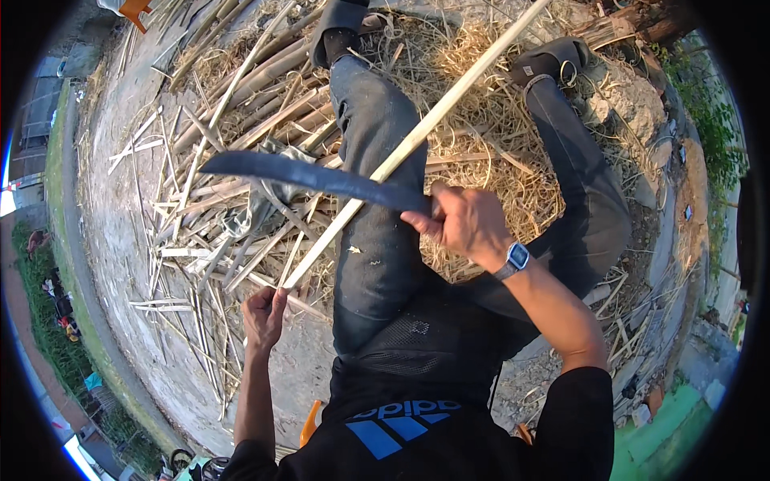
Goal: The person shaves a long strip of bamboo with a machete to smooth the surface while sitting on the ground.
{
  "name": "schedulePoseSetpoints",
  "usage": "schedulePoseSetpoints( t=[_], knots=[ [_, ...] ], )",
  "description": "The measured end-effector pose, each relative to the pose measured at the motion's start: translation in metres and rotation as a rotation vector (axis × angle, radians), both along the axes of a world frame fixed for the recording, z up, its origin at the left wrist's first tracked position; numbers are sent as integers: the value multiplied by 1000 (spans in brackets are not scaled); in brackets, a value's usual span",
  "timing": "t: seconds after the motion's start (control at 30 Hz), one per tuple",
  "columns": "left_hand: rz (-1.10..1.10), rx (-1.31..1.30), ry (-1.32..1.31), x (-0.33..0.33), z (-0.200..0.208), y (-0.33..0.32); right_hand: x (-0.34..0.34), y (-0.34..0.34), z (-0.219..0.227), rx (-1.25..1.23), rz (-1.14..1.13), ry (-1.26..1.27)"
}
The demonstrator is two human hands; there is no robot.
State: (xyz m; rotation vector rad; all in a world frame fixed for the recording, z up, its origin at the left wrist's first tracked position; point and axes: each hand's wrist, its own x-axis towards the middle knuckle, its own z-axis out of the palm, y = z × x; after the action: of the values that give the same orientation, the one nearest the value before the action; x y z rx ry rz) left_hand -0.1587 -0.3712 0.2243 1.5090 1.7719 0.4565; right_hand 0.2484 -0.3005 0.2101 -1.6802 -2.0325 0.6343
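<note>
A long pale bamboo strip (457, 92) runs slantwise across my left thigh, from the lower left up to the far right. Its near end is pinched between the fingers of my left hand (263, 319), low beside my left leg. My right hand (469, 224), with a watch (517, 256) on its wrist, is closed round the handle of a machete (297, 172). The dark, curved blade points left and lies across the strip over my thigh; whether it touches the strip I cannot tell.
Split bamboo pieces (281, 76) are heaped at the far left, with thin strips (188, 321) scattered nearer. Straw-like shavings (473, 152) cover the ground between my legs. Rocks (630, 108) stand at the right. An orange chair part (310, 423) shows beside my waist.
</note>
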Motion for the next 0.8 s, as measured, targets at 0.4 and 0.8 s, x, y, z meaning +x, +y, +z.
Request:
schedulePoseSetpoints(
  t=[0.4, 0.8],
  knots=[
    [-72, -36, 186, 36, 27, -2, -32, -33, 26, -83, -79, -17],
    [-44, -10, 192, 49, 21, 0, 20, 47, 23, 15, -183, 25]
  ],
)
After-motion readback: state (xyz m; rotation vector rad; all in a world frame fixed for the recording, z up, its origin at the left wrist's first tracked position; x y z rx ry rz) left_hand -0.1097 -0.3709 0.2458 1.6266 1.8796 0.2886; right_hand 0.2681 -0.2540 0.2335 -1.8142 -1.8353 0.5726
